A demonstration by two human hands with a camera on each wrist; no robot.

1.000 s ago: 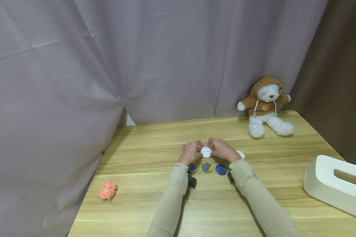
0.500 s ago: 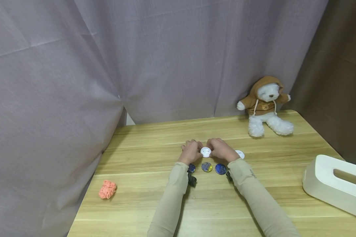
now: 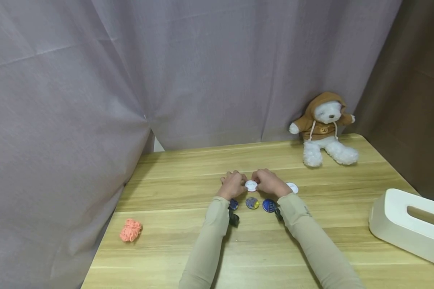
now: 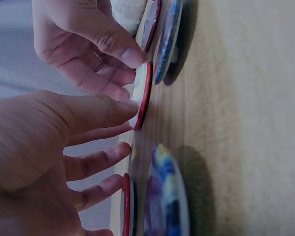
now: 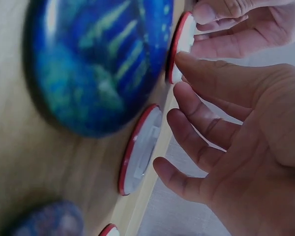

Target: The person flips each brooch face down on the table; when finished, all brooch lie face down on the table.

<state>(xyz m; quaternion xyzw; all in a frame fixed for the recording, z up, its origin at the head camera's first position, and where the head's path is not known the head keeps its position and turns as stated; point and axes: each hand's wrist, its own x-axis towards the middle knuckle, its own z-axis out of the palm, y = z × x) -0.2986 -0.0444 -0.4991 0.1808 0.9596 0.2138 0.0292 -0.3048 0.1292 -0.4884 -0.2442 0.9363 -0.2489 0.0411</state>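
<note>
My left hand [image 3: 233,185] and right hand [image 3: 271,183] meet over the table, pinching opposite edges of a round pin badge [image 3: 251,186]. Its white back faces up, and a red rim shows in the left wrist view. The left thumb [image 4: 110,109] presses on the badge's edge; the right thumb [image 5: 201,69] does the same across from it. Nearer me lie a dark blue badge [image 3: 233,204], a grey-yellow badge [image 3: 252,203] and a blue badge [image 3: 269,205]. Another white-backed badge [image 3: 292,188] lies beside the right wrist. Under the left fingers is a red-rimmed badge [image 4: 127,206].
A pink yarn bundle [image 3: 131,230] lies at the table's left. A white tissue box [image 3: 412,224] stands at the right, and a plush bear [image 3: 325,128] in a brown hoodie sits at the back right. Grey curtain [image 3: 209,72] hangs behind the table.
The pinched badge has tipped from a more raised, camera-facing tilt to lying flatter near the table. Both hands keep nearly the same place.
</note>
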